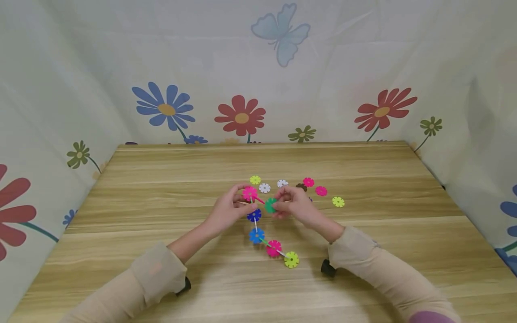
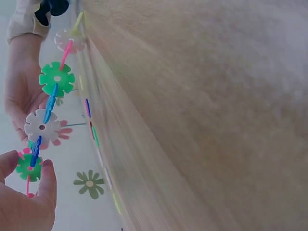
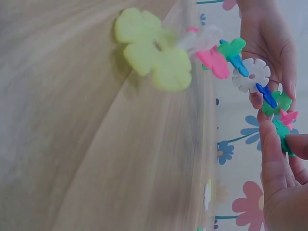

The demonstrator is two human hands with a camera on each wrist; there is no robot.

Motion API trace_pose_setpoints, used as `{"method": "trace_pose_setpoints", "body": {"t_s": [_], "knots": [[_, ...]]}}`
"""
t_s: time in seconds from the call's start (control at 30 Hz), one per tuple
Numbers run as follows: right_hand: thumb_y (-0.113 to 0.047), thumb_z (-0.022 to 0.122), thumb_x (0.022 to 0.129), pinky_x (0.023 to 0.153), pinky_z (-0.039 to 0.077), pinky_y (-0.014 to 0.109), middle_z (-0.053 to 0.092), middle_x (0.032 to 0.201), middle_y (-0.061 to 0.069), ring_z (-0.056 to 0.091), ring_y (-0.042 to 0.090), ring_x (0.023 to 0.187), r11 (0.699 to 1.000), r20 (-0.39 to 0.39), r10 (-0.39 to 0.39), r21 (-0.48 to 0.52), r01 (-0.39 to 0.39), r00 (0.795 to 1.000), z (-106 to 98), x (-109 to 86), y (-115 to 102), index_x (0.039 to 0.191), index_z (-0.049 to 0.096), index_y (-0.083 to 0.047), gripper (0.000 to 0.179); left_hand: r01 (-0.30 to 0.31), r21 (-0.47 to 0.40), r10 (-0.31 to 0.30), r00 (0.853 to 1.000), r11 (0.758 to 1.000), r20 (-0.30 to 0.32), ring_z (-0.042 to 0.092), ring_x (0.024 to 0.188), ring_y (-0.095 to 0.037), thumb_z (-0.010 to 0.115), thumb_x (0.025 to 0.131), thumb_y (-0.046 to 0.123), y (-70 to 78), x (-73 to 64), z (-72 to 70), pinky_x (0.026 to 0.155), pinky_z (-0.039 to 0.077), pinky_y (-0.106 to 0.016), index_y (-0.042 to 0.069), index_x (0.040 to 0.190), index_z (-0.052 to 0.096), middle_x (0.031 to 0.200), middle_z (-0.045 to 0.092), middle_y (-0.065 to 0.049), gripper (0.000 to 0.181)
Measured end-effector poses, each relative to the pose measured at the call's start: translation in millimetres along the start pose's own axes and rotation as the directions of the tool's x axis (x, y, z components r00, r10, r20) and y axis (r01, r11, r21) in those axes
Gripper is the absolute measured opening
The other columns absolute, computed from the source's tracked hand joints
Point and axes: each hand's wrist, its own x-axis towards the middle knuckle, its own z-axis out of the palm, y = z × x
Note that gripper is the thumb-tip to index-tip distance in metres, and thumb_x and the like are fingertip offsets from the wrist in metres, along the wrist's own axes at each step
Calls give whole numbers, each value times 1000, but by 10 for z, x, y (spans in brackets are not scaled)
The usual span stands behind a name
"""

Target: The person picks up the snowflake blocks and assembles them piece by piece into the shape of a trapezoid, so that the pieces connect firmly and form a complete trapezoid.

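A chain of notched plastic snowflake discs (image 1: 256, 235) runs from between my hands down toward me, ending in a yellow disc (image 1: 291, 259). My left hand (image 1: 230, 211) pinches the chain near its upper end, by a pink disc (image 1: 249, 193). In the left wrist view, thumb and finger grip a green disc (image 2: 29, 166) edge to edge. My right hand (image 1: 296, 207) pinches another green disc (image 1: 270, 205) between thumb and fingers, right beside a pink piece (image 3: 288, 118) on the chain. Pink, white, green and blue discs alternate along it, set crosswise to one another.
Loose discs lie on the wooden table (image 1: 161, 170) beyond my hands: a yellow one (image 1: 255, 180), white ones (image 1: 264, 188), a brown one (image 1: 301, 187), pink ones (image 1: 321, 191) and another yellow disc (image 1: 338, 202) at the right. A flowered cloth (image 1: 210, 58) surrounds the table's back and sides.
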Motion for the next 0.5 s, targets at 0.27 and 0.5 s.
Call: {"method": "trace_pose_setpoints", "body": {"t_s": [0.27, 0.5], "knots": [[4, 54, 81, 57, 53, 29, 61, 70, 5, 65, 24, 65, 994, -22, 15, 111, -13, 1000, 29, 22, 8, 93, 47, 7, 14, -31, 8, 31, 999, 999, -22, 62, 89, -21, 65, 80, 20, 7, -29, 13, 72, 52, -29, 17, 127, 40, 105, 62, -14, 54], [5, 54, 81, 56, 53, 26, 62, 70, 3, 64, 16, 62, 986, -31, 36, 166, -31, 999, 66, 26, 7, 93, 47, 6, 14, -50, 12, 51, 998, 999, -30, 62, 93, -22, 64, 81, 20, -5, -31, 34, 72, 52, -28, 15, 128, 40, 105, 63, -15, 53]]}}
